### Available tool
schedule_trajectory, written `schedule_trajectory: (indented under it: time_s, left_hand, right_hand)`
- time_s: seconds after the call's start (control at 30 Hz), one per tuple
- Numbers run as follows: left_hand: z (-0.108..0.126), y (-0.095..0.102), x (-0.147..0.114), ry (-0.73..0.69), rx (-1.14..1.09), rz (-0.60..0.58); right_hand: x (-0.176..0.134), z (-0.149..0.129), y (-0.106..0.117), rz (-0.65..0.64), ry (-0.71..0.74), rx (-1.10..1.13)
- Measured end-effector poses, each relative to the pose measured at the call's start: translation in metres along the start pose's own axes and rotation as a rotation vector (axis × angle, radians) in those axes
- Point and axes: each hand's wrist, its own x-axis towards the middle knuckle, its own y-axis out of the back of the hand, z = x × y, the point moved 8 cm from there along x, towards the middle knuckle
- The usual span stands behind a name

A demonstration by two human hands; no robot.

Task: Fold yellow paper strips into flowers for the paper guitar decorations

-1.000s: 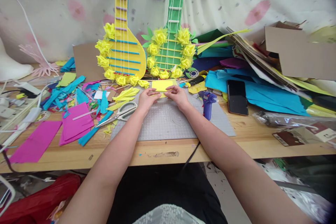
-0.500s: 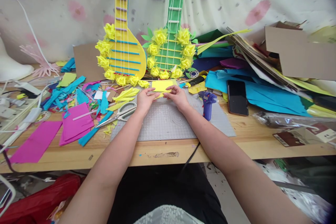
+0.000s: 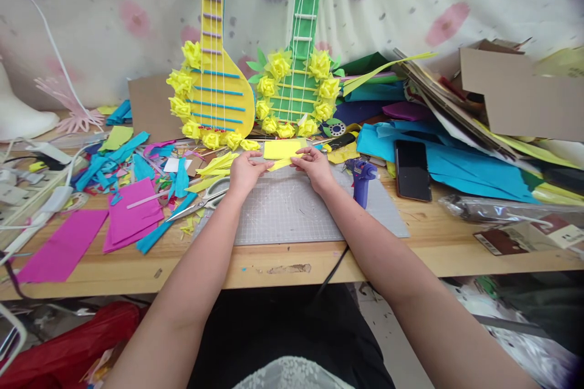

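Between my two hands a narrow yellow paper strip (image 3: 281,163) is stretched above the grey cutting mat (image 3: 283,219). My left hand (image 3: 246,174) pinches its left end, and the fingertips of my right hand (image 3: 314,168) pinch the right end. Just beyond the strip lies a yellow paper rectangle (image 3: 281,149). Grey-handled scissors (image 3: 212,197) rest left of my left wrist, partly covered by it. A blue glue gun (image 3: 361,181) stands at the right of the mat, its lower part near my right forearm.
Yellow (image 3: 232,88) and green (image 3: 292,91) craft instruments with yellow paper flowers lean at the back. Magenta sheets (image 3: 137,209) and blue scraps lie left. A phone (image 3: 413,170) rests on blue paper at right, before stacked cardboard (image 3: 520,94). A black cord (image 3: 335,270) hangs over the table edge.
My hands have moved slightly apart, the left one leftward and the right one rightward. More of the yellow strip shows between them, drawn out straighter.
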Motion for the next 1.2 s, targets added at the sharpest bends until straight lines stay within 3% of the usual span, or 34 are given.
schedule_trajectory:
  time_s: [0.33,0.5,0.9,1.0,1.13,1.2]
  left_hand:
    - [-0.002,-0.005,-0.007,0.089,-0.067,-0.139]
    - [-0.004,-0.003,-0.007,0.126,-0.074,-0.128]
    - [0.008,-0.005,-0.007,0.011,-0.133,-0.104]
    - [0.016,0.024,0.001,-0.006,-0.176,0.055]
    - [0.027,0.092,0.012,-0.097,-0.113,0.337]
    - [0.025,0.12,0.015,-0.099,0.029,0.412]
  right_hand:
    - [-0.002,0.001,0.001,0.012,-0.04,0.025]
    - [-0.002,0.002,0.005,0.03,-0.049,0.07]
    - [-0.005,0.002,0.002,0.027,-0.059,0.148]
    - [-0.003,0.002,0.007,0.074,-0.057,0.117]
    - [0.0,0.004,0.015,0.143,-0.061,0.054]
    - [0.001,0.005,0.015,0.142,-0.063,0.03]
